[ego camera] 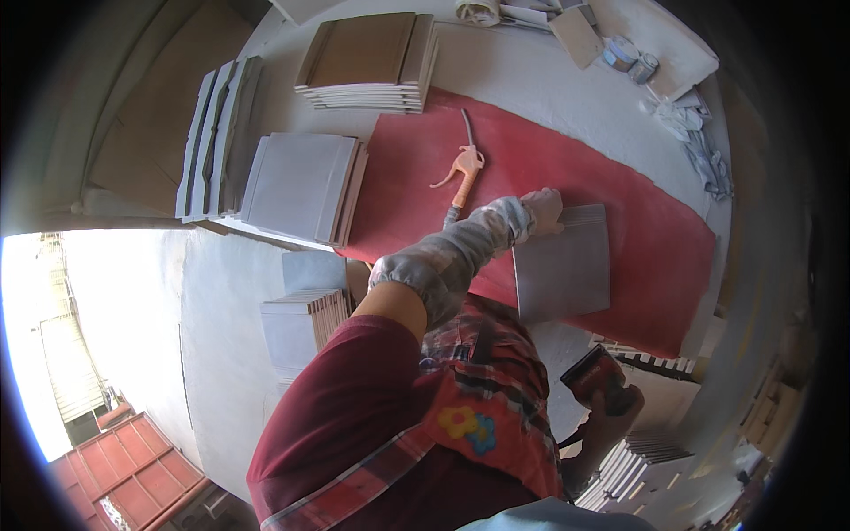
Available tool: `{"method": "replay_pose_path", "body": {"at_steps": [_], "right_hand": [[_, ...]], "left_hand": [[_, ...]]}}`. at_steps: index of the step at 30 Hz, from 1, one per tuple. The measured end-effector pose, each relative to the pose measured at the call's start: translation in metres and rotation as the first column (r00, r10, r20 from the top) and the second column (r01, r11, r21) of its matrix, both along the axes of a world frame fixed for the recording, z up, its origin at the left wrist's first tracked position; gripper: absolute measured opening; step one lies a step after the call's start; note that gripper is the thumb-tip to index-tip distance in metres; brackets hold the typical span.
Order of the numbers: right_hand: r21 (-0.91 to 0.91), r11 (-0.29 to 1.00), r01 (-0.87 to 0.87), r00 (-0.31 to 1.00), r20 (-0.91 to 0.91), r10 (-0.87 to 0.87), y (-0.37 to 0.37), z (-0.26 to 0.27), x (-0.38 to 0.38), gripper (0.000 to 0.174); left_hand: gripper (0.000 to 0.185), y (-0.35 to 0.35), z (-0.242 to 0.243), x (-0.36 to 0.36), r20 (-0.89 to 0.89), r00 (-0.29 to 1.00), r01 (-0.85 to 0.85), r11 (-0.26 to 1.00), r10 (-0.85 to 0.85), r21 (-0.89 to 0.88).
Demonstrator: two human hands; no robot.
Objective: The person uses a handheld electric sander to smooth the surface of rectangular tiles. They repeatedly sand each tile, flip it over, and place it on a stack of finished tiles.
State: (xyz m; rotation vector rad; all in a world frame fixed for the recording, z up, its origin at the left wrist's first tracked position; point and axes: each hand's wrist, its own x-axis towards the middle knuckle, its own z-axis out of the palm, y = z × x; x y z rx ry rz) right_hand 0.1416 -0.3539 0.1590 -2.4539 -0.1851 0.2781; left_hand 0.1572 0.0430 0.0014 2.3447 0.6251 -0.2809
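Note:
My left hand [546, 211], in a pale glove below a dusty grey sleeve cover, is curled at the upper left corner of a flat grey panel [563, 265]. That panel lies on the red table covering [654, 245] and reaches past its near edge. Low at the right, my right hand [614, 415] holds a red and black power sander [595, 378], apart from the panel. An orange air blow gun [468, 169] with a thin metal nozzle lies on the red covering beyond my left forearm. Its hose passes out of sight beneath that arm.
Stacked panels stand at the left: a grey stack [299, 186], a brown-topped stack [362, 50] and upright profiled pieces [216, 139]. More panels [302, 325] sit below the table. Jars [621, 54] and crumpled gloves [707, 159] lie far right. Another panel stack [631, 468] is beside my right arm.

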Motion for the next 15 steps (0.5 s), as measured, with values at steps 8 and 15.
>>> {"method": "replay_pose_path", "body": {"at_steps": [8, 15], "right_hand": [[0.031, 0.971, -0.237, 0.950, 0.217, 0.225, 0.048, 0.013, 0.028, 0.060], [0.225, 0.921, -0.317, 0.947, 0.122, 0.296, 0.086, 0.026, 0.030, 0.056]], "left_hand": [[0.044, 0.010, 0.076, -0.155, 0.223, 0.885, -0.406, 0.912, 0.408, -0.057], [0.041, 0.126, 0.147, -0.392, 0.403, 0.624, -0.780, 0.566, 0.669, 0.267]]}}
